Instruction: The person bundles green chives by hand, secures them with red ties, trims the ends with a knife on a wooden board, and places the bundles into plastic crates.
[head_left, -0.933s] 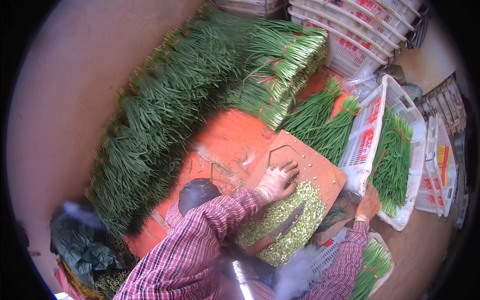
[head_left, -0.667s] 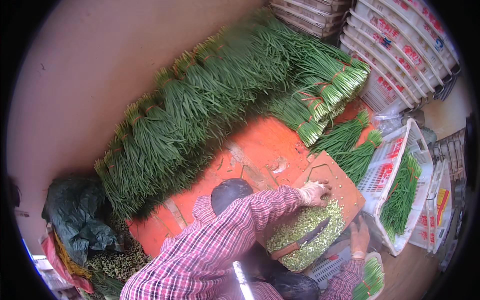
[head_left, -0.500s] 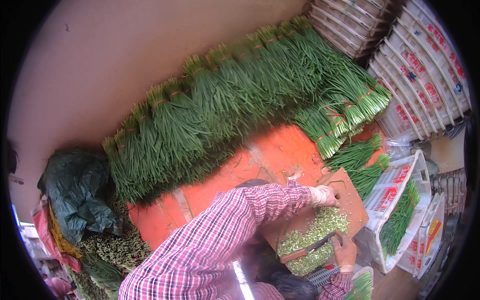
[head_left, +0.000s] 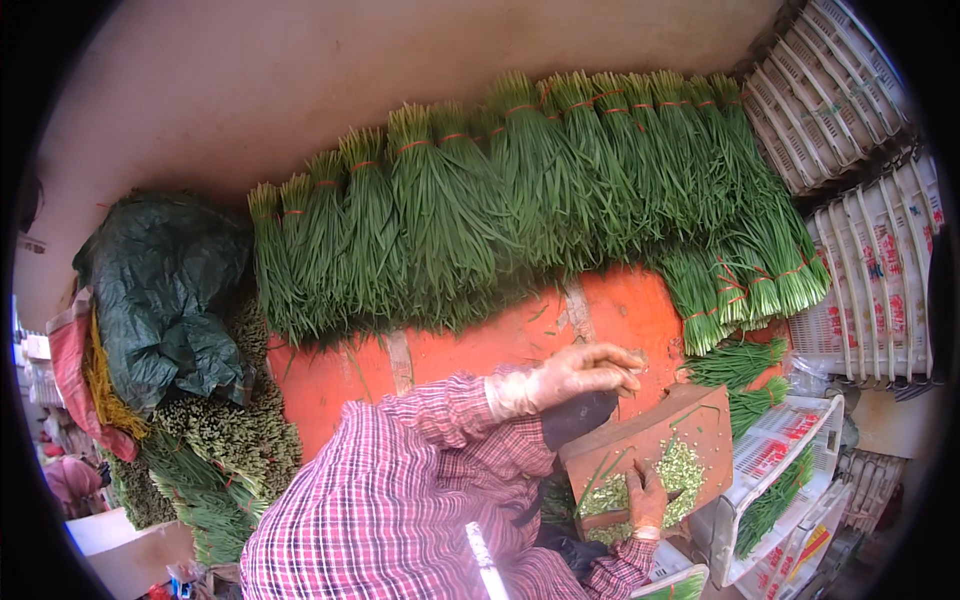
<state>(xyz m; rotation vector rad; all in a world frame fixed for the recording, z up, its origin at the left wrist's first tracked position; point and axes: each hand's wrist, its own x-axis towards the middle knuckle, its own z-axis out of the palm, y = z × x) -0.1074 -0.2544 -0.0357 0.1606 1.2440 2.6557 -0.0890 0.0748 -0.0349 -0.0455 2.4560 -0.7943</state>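
Note:
My left hand [head_left: 590, 375], pale-gloved at the wrist with fingers apart and slightly bent, hovers above a dark rounded thing [head_left: 580, 415] left of the board, holding nothing visible. A wooden cutting board [head_left: 610, 450] carries chopped green stems [head_left: 681, 465] and a few longer pieces. My right hand [head_left: 646, 500] is closed over a wooden-handled knife [head_left: 605, 519] on that board; much of the blade is hidden. Green bundles with red bands [head_left: 735, 365] lie just beyond the board, and a white crate [head_left: 740, 480] holding more bundles stands at its right.
A long row of banded greens [head_left: 460, 210] lines the wall behind an orange surface [head_left: 330, 380]. Stacked white crates [head_left: 865, 280] rise at the right. A green plastic sheet [head_left: 175, 300], a red sack [head_left: 70, 350] and piles of stems [head_left: 240, 450] occupy the left.
The view has swung, showing more of the left side. My left hand has lifted off the board and shifted leftward. My right hand has moved from beside the board onto the knife.

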